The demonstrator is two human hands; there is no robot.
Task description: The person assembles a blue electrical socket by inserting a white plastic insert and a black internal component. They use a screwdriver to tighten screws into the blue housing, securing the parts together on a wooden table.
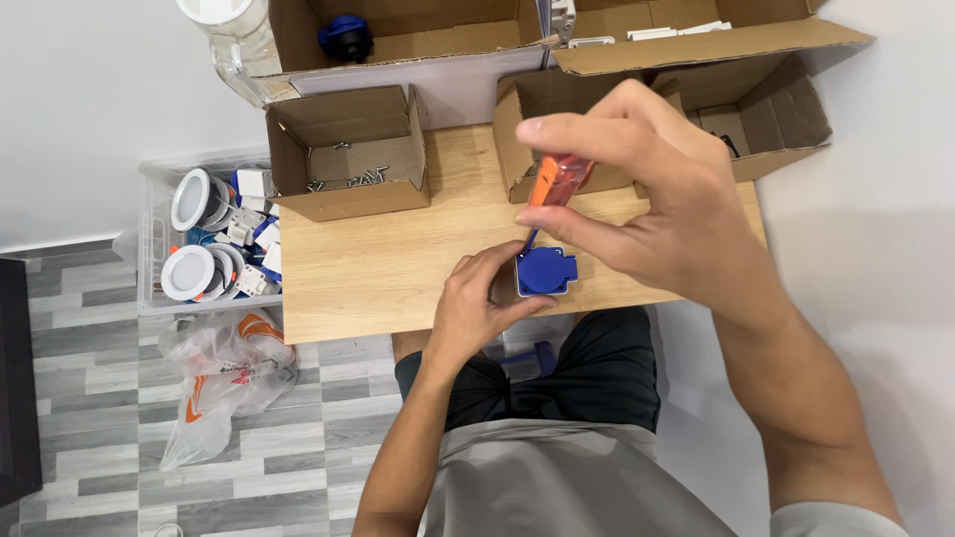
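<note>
- Both hands meet near the front edge of the small wooden counter [378,268], over the person's lap, where the work sits straight under the head camera.
- Left hand [477,303] curls around the left side of the blue socket part [546,270], thumb and fingers closed against its edge; this looks like a bracing hold that keeps the part flat on the wood and stops it turning.
- Right hand [647,194] is closed around the orange-handled screwdriver [553,184], fingertips pinching the handle rather than a full fist, a hold that suits fine twisting.
- Its dark shaft slants down to the top left corner of the socket part; the tip itself is too small to make out, so I cannot tell whether it sits in a screw.
- Just behind the work, an open cardboard box [348,149] holds loose screws, within easy reach of the left hand.
- More open cardboard boxes line the back of the counter; one has a blue round part [345,37] in it, another white pieces.
- Left of the counter, a clear plastic bin [151,239] on the floor holds white round fittings and blue and white parts, with a crumpled plastic bag [224,383] lying in front of it.
</note>
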